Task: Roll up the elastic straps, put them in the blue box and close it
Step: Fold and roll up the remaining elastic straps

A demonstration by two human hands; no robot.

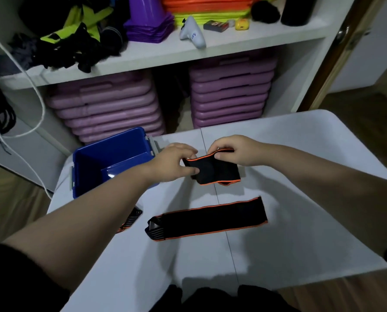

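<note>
A black elastic strap with orange edges [219, 171] is partly folded or rolled above the white table [300, 199]. My left hand [176, 162] pinches its left end, and my right hand [231, 149] pinches its upper right edge. A second black and orange strap [210, 218] lies flat on the table nearer to me. The tip of a third strap [129, 219] shows under my left forearm. The open blue box [98, 158] stands at the table's far left corner, left of my left hand. Its lid is not in view.
Beyond the table stands a white shelf unit [188, 50] with purple cones, a white game controller and dark clothing on top. Stacks of purple step boards [111, 109] fill the space below. White cables [39, 104] hang at the left. A wooden door frame is at the right.
</note>
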